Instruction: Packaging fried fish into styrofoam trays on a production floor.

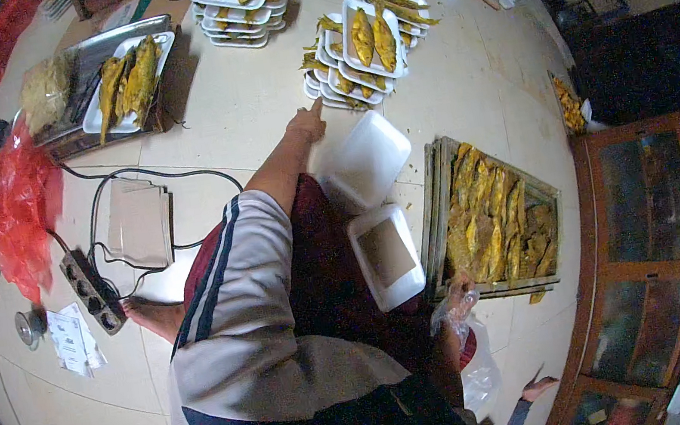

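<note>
My left hand (307, 123) reaches forward, a finger pointing at the base of the stacked foam trays of yellow fish (369, 39); nothing shows in it. My right hand (460, 295), in a clear plastic bag or glove, is at the near left corner of a wooden-framed rack (494, 288) filled with rows of yellow fish (485, 218); whether its fingers grip a fish is unclear. Between my hands lie a white foam tray stack (371, 159) and a foam tray (411, 280) with a brown rectangular piece (387, 249) in it.
Another stack of fish trays (240, 14) stands ahead. At left are a sealing machine (148, 27) bearing a fish tray (130, 85), a red plastic bag (19, 205), brown sheets (139, 221), and a power strip (87, 290) with its cable. A wooden cabinet (641, 268) and another person's hand (539, 388) are at right.
</note>
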A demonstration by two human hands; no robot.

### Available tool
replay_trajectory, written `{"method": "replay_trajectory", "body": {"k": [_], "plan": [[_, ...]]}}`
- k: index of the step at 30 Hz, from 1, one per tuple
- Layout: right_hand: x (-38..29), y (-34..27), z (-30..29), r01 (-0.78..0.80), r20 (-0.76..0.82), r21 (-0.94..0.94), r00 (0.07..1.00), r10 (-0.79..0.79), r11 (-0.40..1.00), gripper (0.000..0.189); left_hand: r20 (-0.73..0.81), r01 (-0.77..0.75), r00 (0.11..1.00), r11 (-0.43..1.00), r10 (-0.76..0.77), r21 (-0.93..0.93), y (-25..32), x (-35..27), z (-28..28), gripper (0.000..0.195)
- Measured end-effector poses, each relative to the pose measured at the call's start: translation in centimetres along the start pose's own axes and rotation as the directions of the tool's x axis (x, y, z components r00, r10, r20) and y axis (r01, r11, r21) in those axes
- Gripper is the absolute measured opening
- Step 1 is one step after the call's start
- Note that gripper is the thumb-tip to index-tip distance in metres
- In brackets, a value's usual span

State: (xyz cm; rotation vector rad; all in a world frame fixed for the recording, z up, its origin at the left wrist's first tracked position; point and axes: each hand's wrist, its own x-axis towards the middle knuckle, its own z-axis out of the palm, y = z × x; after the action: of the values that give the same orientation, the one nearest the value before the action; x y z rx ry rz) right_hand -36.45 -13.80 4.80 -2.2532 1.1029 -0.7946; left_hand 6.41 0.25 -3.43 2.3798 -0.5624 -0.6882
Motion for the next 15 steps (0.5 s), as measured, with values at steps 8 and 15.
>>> {"method": "replay_trajectory", "body": {"k": [8, 15], "plan": [[1.3, -3.4, -0.2, -0.031, 0.016, 0.027, 0.999, 0.03, 0.999, 0.028, -0.139, -0.052, 0.989, 0.996, 0.041, -0.071, -2.4, 0.0, 0.7, 0.062], [2.3, -0.7, 0.7, 0.079, -0.01, -0.214, 0.996, -0.083, 0.974, 0.025, -0.135, -0.071, 0.989, 0.997, 0.066, -0.034, -0.9, -0.7, -0.2, 0.064]]}}
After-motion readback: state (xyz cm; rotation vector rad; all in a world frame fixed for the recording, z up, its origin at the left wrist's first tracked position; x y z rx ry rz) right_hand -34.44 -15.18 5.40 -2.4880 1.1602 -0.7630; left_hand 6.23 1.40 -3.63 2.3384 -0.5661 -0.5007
